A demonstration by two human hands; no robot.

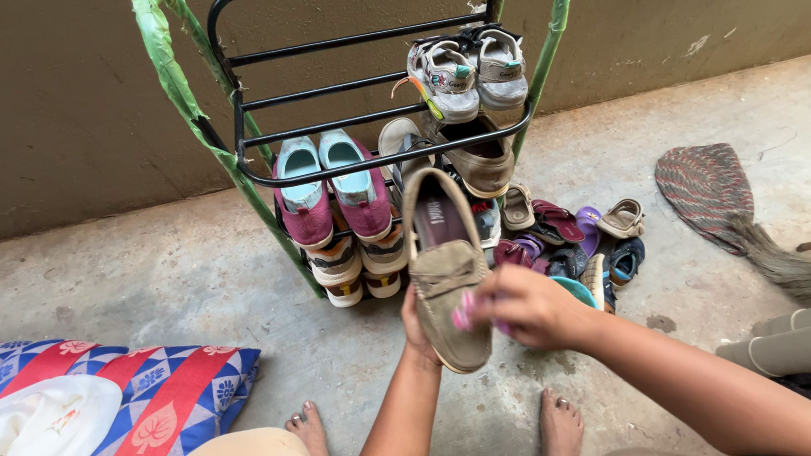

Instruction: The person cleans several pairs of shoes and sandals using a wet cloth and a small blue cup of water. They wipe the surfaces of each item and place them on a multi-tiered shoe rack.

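Observation:
My left hand (416,331) holds a tan loafer (443,270) from underneath, toe toward me and opening up. My right hand (528,306) presses a blurred pink object (464,314), perhaps a brush or cloth, against the loafer's toe. In front stands a black metal shoe rack (253,139) with green side poles. On the rack sit a maroon slip-on pair with light blue insoles (331,196), a grey child's sandal pair (466,72), the matching tan loafer (481,160), and more shoes on the lower tiers.
Several small sandals and slippers (583,236) lie in a pile on the concrete floor right of the rack. A striped knitted piece and broom (718,198) lie at right. A red-blue patterned cushion (144,393) is at lower left. My bare feet (557,422) rest below.

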